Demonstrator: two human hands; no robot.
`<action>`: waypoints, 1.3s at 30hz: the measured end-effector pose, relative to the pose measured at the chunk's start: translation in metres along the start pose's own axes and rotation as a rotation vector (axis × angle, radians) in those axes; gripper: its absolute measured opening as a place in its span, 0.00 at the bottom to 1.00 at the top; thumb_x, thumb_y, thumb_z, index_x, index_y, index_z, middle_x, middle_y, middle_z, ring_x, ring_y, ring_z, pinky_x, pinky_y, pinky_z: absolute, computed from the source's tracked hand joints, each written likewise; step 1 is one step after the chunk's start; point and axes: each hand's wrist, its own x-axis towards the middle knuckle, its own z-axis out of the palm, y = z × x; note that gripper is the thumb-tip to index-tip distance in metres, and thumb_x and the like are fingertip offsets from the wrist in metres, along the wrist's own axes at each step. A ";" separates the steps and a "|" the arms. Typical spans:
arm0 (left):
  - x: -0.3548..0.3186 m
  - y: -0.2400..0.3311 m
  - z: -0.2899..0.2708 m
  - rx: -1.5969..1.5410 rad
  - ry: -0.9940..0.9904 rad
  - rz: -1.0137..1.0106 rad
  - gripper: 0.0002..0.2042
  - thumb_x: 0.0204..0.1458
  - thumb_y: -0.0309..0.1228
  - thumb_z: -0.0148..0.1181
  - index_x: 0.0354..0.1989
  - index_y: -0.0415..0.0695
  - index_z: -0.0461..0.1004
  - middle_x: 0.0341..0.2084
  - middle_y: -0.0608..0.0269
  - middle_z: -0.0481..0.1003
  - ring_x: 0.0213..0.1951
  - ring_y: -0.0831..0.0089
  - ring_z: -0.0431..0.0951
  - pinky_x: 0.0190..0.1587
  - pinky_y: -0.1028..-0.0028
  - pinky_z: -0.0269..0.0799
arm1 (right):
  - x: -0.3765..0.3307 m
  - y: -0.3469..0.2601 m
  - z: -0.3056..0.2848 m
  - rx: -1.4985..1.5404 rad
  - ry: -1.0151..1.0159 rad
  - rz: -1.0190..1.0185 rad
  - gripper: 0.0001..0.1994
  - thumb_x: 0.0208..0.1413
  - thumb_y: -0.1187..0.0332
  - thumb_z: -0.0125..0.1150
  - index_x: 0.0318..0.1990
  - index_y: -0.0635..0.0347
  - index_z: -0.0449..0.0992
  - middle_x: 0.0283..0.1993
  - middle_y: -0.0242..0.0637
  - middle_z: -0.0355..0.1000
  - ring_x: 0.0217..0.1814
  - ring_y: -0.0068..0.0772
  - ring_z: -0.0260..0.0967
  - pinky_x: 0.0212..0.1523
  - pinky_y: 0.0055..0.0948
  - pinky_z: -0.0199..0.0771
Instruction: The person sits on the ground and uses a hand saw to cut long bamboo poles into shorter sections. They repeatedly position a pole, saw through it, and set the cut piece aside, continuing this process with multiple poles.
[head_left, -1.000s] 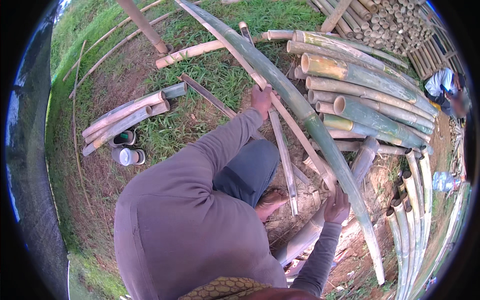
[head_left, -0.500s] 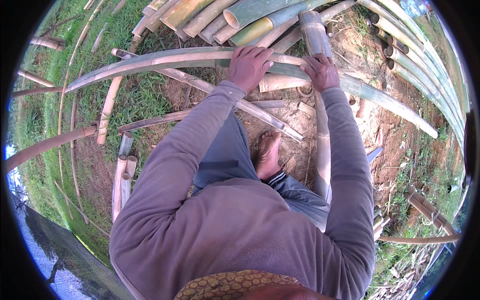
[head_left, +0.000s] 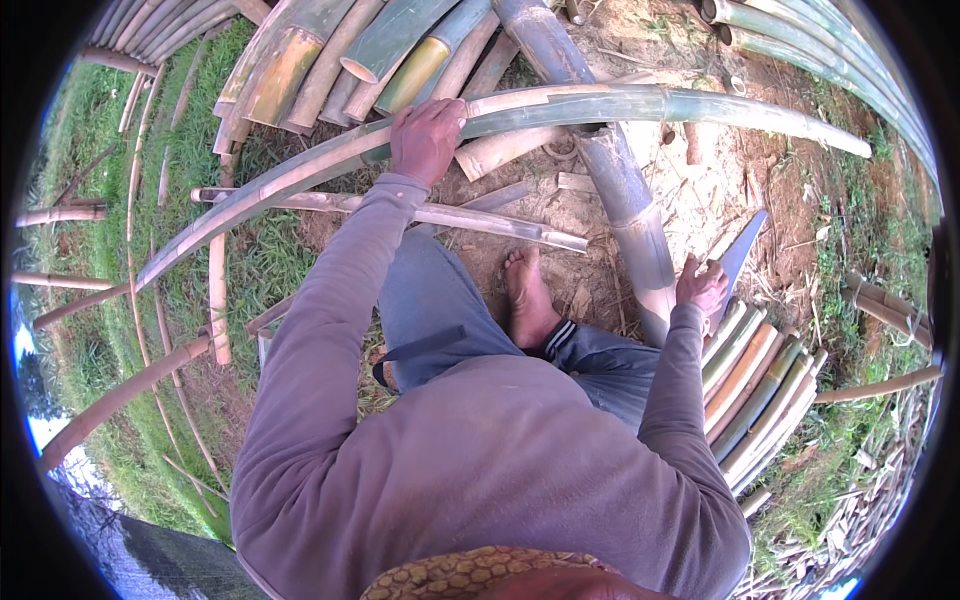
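Observation:
A long green-and-tan bamboo pole [head_left: 590, 107] stretches across in front of me, bent by the lens. My left hand [head_left: 428, 140] is closed over it, left of the middle. The pole rests across a thick, dark bamboo log [head_left: 625, 190] running from the far side toward my feet. Down at the right, my right hand [head_left: 703, 285] is off the pole, its fingers curled at a handsaw with a bluish tapered blade [head_left: 742, 252]. The hand hides the saw's grip.
Cut bamboo lengths [head_left: 745, 385] lie stacked beside my right forearm. Thick bamboo pieces [head_left: 290, 70] are piled at the far left, more poles [head_left: 800, 55] at the far right. A split bamboo strip [head_left: 430, 212] lies before my bare foot [head_left: 530, 300]. Grass [head_left: 120, 350] covers the left.
My right hand has let go of the pole and come back down to the handsaw. My left hand stays on the pole. The view has shifted, uncovering the stacked lengths at right.

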 end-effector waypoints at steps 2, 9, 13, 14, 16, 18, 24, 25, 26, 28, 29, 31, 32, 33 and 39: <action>0.004 0.003 -0.003 0.069 -0.016 0.039 0.14 0.64 0.36 0.64 0.57 0.51 0.83 0.52 0.66 0.85 0.59 0.65 0.81 0.62 0.58 0.70 | -0.013 0.053 0.001 -0.166 -0.186 0.166 0.35 0.63 0.35 0.60 0.67 0.50 0.75 0.71 0.48 0.70 0.76 0.53 0.64 0.72 0.58 0.63; 0.014 -0.016 0.004 0.133 -0.065 0.141 0.16 0.62 0.37 0.65 0.57 0.48 0.84 0.52 0.62 0.86 0.57 0.61 0.83 0.60 0.57 0.72 | -0.008 0.097 0.034 0.009 -0.496 0.264 0.39 0.67 0.31 0.48 0.67 0.54 0.78 0.72 0.52 0.73 0.76 0.54 0.70 0.74 0.57 0.67; 0.014 -0.008 -0.007 0.160 -0.112 0.067 0.15 0.61 0.35 0.66 0.54 0.46 0.85 0.49 0.58 0.86 0.54 0.58 0.84 0.57 0.56 0.75 | 0.006 0.081 0.006 -0.065 -0.414 0.397 0.36 0.63 0.37 0.60 0.70 0.50 0.77 0.76 0.43 0.70 0.78 0.49 0.67 0.76 0.51 0.65; 0.015 -0.008 -0.008 0.156 -0.103 0.098 0.15 0.61 0.34 0.67 0.54 0.45 0.85 0.49 0.58 0.86 0.53 0.58 0.84 0.56 0.56 0.75 | 0.013 0.084 0.009 -0.056 -0.502 0.440 0.35 0.62 0.38 0.62 0.71 0.48 0.76 0.77 0.41 0.69 0.79 0.48 0.66 0.76 0.50 0.65; 0.018 -0.007 -0.005 0.160 -0.073 0.135 0.14 0.60 0.33 0.67 0.53 0.44 0.85 0.48 0.57 0.86 0.51 0.57 0.85 0.55 0.55 0.76 | 0.022 0.102 0.022 -0.044 -0.606 0.431 0.36 0.58 0.38 0.67 0.72 0.40 0.76 0.77 0.37 0.69 0.79 0.47 0.66 0.78 0.57 0.60; 0.032 0.004 -0.004 0.113 -0.070 0.191 0.14 0.60 0.32 0.68 0.52 0.41 0.85 0.46 0.52 0.86 0.49 0.54 0.86 0.54 0.57 0.80 | 0.035 0.144 0.065 -0.062 -0.626 0.435 0.37 0.57 0.36 0.68 0.72 0.37 0.75 0.78 0.36 0.68 0.80 0.47 0.65 0.79 0.66 0.53; 0.008 0.000 -0.017 0.129 -0.031 0.166 0.14 0.59 0.30 0.68 0.52 0.39 0.85 0.45 0.48 0.86 0.48 0.51 0.86 0.55 0.56 0.81 | 0.034 0.093 0.033 -0.154 -0.647 0.253 0.34 0.54 0.33 0.68 0.61 0.44 0.85 0.70 0.47 0.76 0.74 0.54 0.72 0.75 0.50 0.68; 0.009 0.001 -0.017 0.126 -0.029 0.171 0.14 0.59 0.30 0.68 0.52 0.39 0.85 0.45 0.48 0.86 0.47 0.50 0.86 0.55 0.56 0.80 | 0.035 0.097 0.042 -0.137 -0.592 0.246 0.32 0.55 0.35 0.67 0.59 0.46 0.85 0.68 0.49 0.77 0.72 0.55 0.74 0.73 0.51 0.69; 0.011 0.004 -0.017 0.114 -0.024 0.180 0.14 0.59 0.30 0.68 0.52 0.39 0.85 0.45 0.47 0.86 0.47 0.50 0.86 0.54 0.55 0.80 | 0.041 0.110 0.052 -0.119 -0.530 0.245 0.31 0.55 0.36 0.66 0.57 0.47 0.85 0.65 0.51 0.78 0.70 0.56 0.75 0.72 0.52 0.70; 0.027 0.012 -0.004 0.082 -0.014 0.222 0.14 0.59 0.30 0.68 0.52 0.39 0.84 0.45 0.47 0.85 0.46 0.48 0.86 0.53 0.54 0.80 | 0.057 0.171 0.084 -0.005 -0.279 0.225 0.30 0.58 0.39 0.63 0.55 0.57 0.83 0.61 0.55 0.80 0.66 0.57 0.77 0.67 0.51 0.73; 0.021 0.011 -0.005 0.091 -0.008 0.213 0.14 0.59 0.30 0.68 0.52 0.39 0.84 0.44 0.47 0.85 0.46 0.47 0.85 0.52 0.53 0.80 | 0.058 0.171 0.077 0.134 -0.142 0.245 0.30 0.62 0.41 0.59 0.51 0.64 0.81 0.54 0.56 0.80 0.60 0.58 0.78 0.61 0.49 0.74; 0.013 0.010 -0.009 0.080 0.018 0.183 0.13 0.58 0.30 0.68 0.51 0.43 0.85 0.44 0.48 0.85 0.45 0.45 0.84 0.50 0.51 0.79 | 0.049 0.157 0.048 0.743 -0.012 0.343 0.29 0.66 0.46 0.55 0.46 0.72 0.79 0.41 0.54 0.78 0.42 0.54 0.77 0.51 0.47 0.76; 0.015 0.006 -0.005 0.061 0.035 0.193 0.13 0.58 0.30 0.68 0.51 0.43 0.84 0.44 0.48 0.85 0.45 0.45 0.84 0.50 0.51 0.78 | 0.032 0.165 0.036 0.704 0.073 0.134 0.27 0.67 0.48 0.56 0.47 0.71 0.79 0.38 0.50 0.78 0.34 0.42 0.76 0.40 0.41 0.78; 0.008 0.000 -0.006 0.060 0.052 0.184 0.13 0.58 0.30 0.68 0.51 0.44 0.84 0.43 0.48 0.84 0.45 0.46 0.84 0.50 0.51 0.78 | 0.001 0.134 0.008 0.793 0.062 0.087 0.24 0.68 0.51 0.60 0.50 0.70 0.78 0.39 0.47 0.78 0.35 0.37 0.77 0.39 0.37 0.79; 0.011 0.013 -0.016 0.228 -0.162 0.046 0.12 0.62 0.32 0.62 0.52 0.48 0.84 0.49 0.62 0.87 0.53 0.62 0.85 0.56 0.58 0.73 | -0.171 0.034 -0.091 0.912 0.011 -0.435 0.32 0.72 0.61 0.64 0.75 0.69 0.62 0.71 0.55 0.68 0.73 0.50 0.70 0.72 0.45 0.70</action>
